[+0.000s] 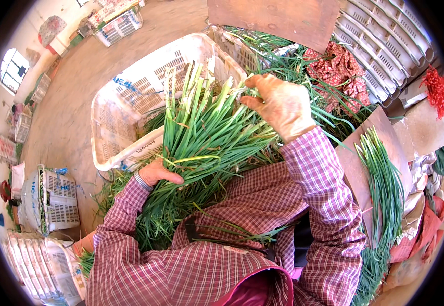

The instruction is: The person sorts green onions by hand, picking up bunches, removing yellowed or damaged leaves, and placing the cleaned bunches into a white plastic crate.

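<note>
A thick loose bunch of green chives (214, 132) fans out over my lap, its pale stem ends pointing up and away. My left hand (159, 173) is closed around the lower left of the bunch, thumb on top. At the upper right, my right hand (280, 102) pinches whitish stem ends between thumb and forefinger. A yellowed leaf (191, 159) crosses the bunch near my left thumb. Behind the chives, a white slatted plastic crate (104, 137) has some greens inside it. More loose chives (155, 224) lie beneath my left forearm.
To my right, a neat bundle of chives (380, 173) lies on a brown board (352, 158). Beyond are a red patterned cloth (336, 76), a wooden panel (273, 15) and stacked white crates (380, 46). Red ties (436, 92) hang far right. Another filled crate (61, 201) stands left.
</note>
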The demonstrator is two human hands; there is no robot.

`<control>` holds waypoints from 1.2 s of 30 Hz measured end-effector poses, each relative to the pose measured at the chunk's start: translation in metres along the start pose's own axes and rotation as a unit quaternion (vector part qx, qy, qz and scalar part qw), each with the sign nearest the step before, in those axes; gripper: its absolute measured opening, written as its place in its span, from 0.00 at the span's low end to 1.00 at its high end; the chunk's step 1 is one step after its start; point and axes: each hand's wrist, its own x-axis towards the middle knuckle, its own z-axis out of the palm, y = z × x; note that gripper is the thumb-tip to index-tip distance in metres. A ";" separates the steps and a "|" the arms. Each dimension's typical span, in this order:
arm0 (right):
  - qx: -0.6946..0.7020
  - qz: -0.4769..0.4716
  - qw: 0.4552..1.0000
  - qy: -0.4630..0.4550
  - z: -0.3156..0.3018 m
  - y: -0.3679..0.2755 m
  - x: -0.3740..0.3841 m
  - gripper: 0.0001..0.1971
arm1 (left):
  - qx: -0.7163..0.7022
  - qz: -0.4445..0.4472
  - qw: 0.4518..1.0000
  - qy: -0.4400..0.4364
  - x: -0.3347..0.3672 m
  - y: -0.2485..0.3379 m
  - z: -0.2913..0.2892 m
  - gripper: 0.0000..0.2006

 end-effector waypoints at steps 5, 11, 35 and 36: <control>-0.022 -0.038 0.999 0.016 0.004 0.004 -0.002 0.07 | 0.023 -0.008 1.000 -0.014 0.003 0.011 0.002 0.42; -0.063 0.000 0.994 0.087 -0.009 0.051 -0.011 0.05 | -0.015 0.000 1.000 -0.006 0.001 0.005 -0.005 0.44; 0.505 0.317 0.796 -0.106 0.070 -0.012 -0.019 0.14 | -0.053 0.055 0.996 0.048 0.008 0.008 0.007 0.37; 0.434 0.302 0.847 -0.048 0.070 -0.001 -0.022 0.13 | -0.078 0.046 0.994 0.054 0.008 0.009 0.009 0.37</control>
